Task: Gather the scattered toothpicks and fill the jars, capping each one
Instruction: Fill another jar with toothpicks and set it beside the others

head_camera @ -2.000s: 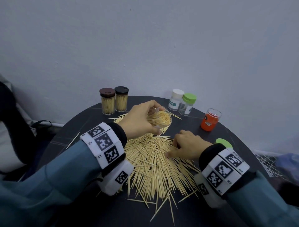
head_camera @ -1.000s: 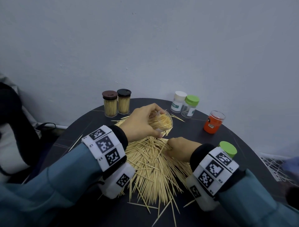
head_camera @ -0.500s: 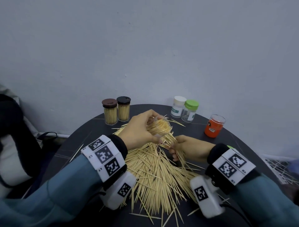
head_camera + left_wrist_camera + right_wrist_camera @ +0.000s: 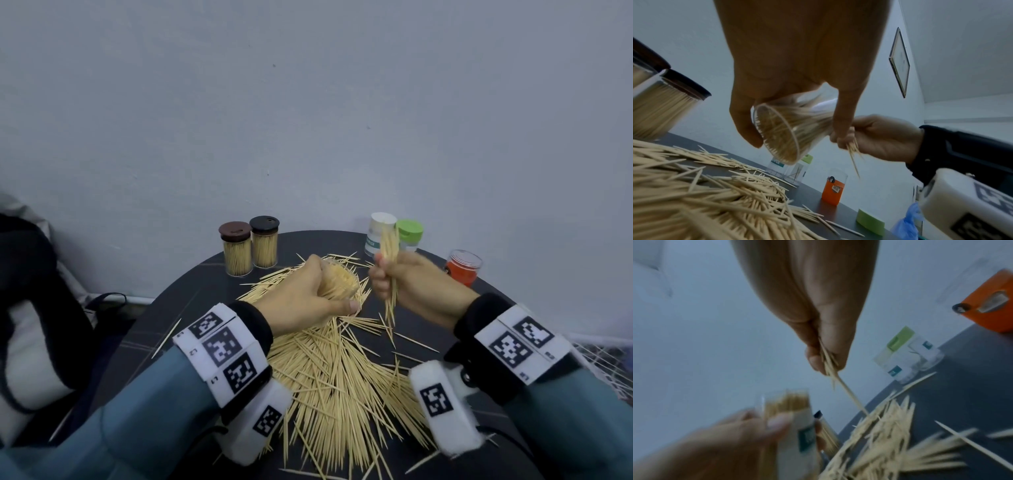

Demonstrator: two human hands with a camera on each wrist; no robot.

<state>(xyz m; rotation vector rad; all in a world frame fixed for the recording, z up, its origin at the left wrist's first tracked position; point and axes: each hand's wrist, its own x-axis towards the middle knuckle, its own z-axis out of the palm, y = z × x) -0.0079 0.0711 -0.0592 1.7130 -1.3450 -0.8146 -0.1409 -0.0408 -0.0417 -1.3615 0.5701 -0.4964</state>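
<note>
L hand (image 4: pixel 305 298) wraps the clear plastic jar (image 4: pixel 781 129), already packed w/ toothpicks, tilted w/ its mouth toward the R hand. R hand (image 4: pixel 418 287) is closed on a small bundle of pale wooden toothpicks (image 4: pixel 390 250), held upright just beside the jar mouth. No cap on it yet.

Doing it well, as I judge it: even up the bundle ends first, tip the jar mouth more toward the bundle, slide in parallel to what's inside; a crossed stick would jam. One or two hang loose below the R grip and may drop.

Room: big loose toothpick pile (image 4: pixel 335 370) lies under and nearer the person than the jar on the round dark tabletop (image 4: pixel 191 301). Two dark-lidded full jars (image 4: pixel 250 250) sit beyond-left of the jar; the orange jar (image 4: pixel 462 270) stands beyond-right, near the tabletop edge.
</note>
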